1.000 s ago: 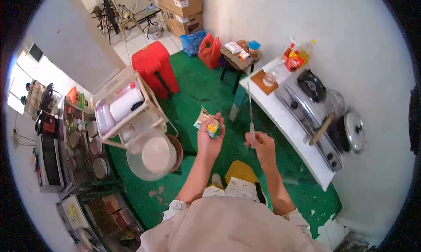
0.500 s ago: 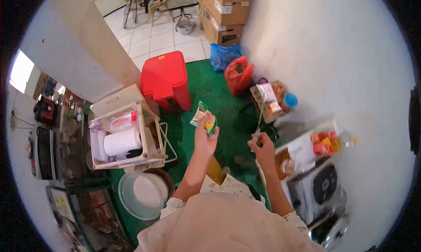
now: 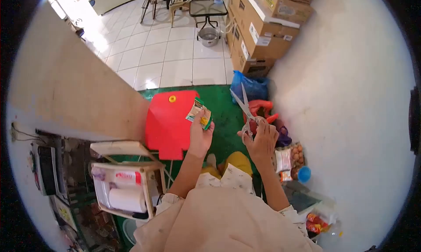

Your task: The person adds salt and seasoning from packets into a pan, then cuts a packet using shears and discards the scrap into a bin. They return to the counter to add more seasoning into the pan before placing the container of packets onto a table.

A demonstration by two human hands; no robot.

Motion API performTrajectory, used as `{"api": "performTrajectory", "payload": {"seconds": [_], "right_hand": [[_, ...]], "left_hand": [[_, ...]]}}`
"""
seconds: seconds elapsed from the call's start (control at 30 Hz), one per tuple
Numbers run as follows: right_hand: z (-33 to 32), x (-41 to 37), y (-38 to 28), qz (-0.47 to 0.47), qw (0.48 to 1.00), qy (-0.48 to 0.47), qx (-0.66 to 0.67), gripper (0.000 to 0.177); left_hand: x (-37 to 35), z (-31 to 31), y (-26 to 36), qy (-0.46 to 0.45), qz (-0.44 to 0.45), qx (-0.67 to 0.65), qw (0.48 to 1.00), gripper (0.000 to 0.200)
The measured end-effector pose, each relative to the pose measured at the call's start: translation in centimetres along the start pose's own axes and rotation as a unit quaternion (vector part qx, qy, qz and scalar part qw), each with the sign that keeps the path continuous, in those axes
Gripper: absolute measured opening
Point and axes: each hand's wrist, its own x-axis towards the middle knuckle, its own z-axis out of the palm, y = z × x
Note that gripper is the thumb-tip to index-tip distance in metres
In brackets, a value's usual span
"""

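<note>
In my left hand (image 3: pixel 201 131) is a small green and cream packet (image 3: pixel 199 113), pinched between thumb and fingers over the green floor mat. My right hand (image 3: pixel 262 138) grips a pair of scissors (image 3: pixel 247 107) by the handles. The blades point up and away from me and stand apart. A gap separates the scissors from the packet. Just ahead of the packet and to its left stands a red lidded bin (image 3: pixel 169 125). Behind the scissors lie a red plastic bag (image 3: pixel 263 108) and a blue plastic bag (image 3: pixel 252 86).
A cream rack (image 3: pixel 125 166) holding a paper roll stands at the left. To the right are a tray of eggs (image 3: pixel 298 154), a white packet (image 3: pixel 283 160) and a blue-lidded container (image 3: pixel 304 174) by the wall. Cardboard boxes (image 3: pixel 258 35) are stacked ahead near a metal pot (image 3: pixel 208 36).
My view has moved forward toward the red bin and tilted up. The scissors have risen, and their blades now show spread apart. The packet is still in my left hand.
</note>
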Motion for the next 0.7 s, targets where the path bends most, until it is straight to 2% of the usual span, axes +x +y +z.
{"api": "performTrajectory", "payload": {"seconds": [0.1,0.17,0.23,0.3,0.43,0.47,0.53,0.63,0.7], "right_hand": [[2.6,7.7,0.3,-0.048,0.998,0.025,-0.028,0.073],[4.3,12.8,0.4,-0.058,0.998,-0.021,-0.033,0.077],[7.1,16.2,0.9,-0.116,0.992,-0.026,-0.035,0.081],[10.3,23.6,0.6,-0.165,0.985,-0.055,-0.021,0.082],[12.5,33.4,-3.7,-0.306,0.945,-0.109,-0.021,0.081],[11.4,32.1,-5.4,-0.35,0.932,-0.08,-0.04,0.079],[10.5,32.3,-9.0,-0.4,0.912,-0.092,-0.017,0.079],[12.5,31.6,-13.2,-0.445,0.887,-0.122,0.01,0.079],[15.7,35.2,-14.6,-0.473,0.866,-0.161,0.017,0.079]], "left_hand": [[6.1,4.0,1.4,-0.012,0.009,-0.018,1.0,0.014],[10.8,5.7,2.3,-0.014,0.015,-0.041,0.999,0.014],[13.4,5.6,3.2,-0.015,0.044,-0.084,0.995,0.016],[17.8,7.5,4.1,0.013,0.084,-0.126,0.988,0.017],[20.1,9.6,7.4,0.095,0.157,-0.225,0.957,0.019],[18.4,8.2,7.5,0.09,0.169,-0.251,0.949,0.019],[16.7,6.6,8.9,0.074,0.195,-0.285,0.936,0.019],[15.8,5.2,11.3,0.131,0.214,-0.326,0.911,0.02],[19.3,5.5,12.3,0.136,0.257,-0.332,0.898,0.019]]}}
